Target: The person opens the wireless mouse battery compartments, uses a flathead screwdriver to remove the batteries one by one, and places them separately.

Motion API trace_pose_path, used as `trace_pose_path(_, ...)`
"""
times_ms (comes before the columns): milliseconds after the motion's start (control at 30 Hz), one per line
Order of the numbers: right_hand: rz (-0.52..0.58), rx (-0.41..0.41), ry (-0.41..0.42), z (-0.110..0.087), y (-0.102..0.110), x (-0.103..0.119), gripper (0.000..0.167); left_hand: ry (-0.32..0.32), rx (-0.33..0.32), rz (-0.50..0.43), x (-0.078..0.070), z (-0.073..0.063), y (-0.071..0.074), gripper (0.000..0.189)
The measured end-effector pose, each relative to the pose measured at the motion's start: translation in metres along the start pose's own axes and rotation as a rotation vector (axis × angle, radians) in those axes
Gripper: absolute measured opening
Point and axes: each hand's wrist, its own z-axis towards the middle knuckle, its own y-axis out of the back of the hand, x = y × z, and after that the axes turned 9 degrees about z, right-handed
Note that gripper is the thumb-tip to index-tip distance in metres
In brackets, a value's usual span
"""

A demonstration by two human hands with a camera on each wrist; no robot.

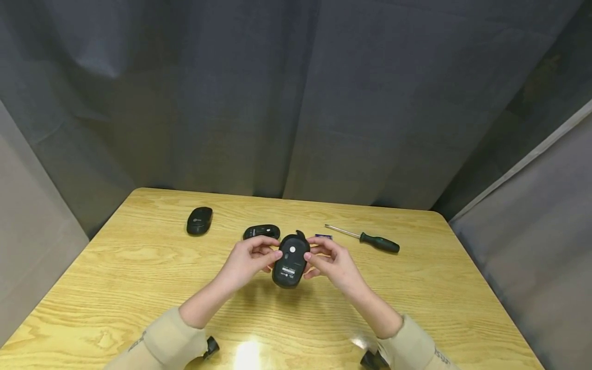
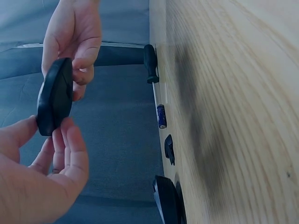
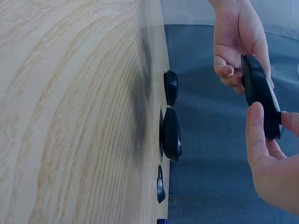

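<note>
Both hands gripped a black mouse (image 1: 290, 259) above the middle of the wooden table (image 1: 139, 288), its underside (white label showing) turned up — the left hand (image 1: 247, 262) pinched its 9 o'clock edge, the right hand (image 1: 334, 263) its 3 o'clock edge. At 12 o'clock lay a second mouse (image 1: 261, 232) and a small battery (image 1: 323, 237); a third mouse (image 1: 199, 220) sat at 10 o'clock, a green-handled screwdriver (image 1: 365, 239) at 2 o'clock.

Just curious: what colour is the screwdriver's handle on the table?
The screwdriver has a dark green handle with a black tip, seen best in the head view.
</note>
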Motion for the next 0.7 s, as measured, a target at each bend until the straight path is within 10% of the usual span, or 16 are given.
trace_pose_path(700, -0.012, 0.019, -0.057, -0.0006, 0.0039, -0.0045, 0.049, 0.025, 0.049, -0.010, 0.0007, 0.0036, -0.0018, 0.036)
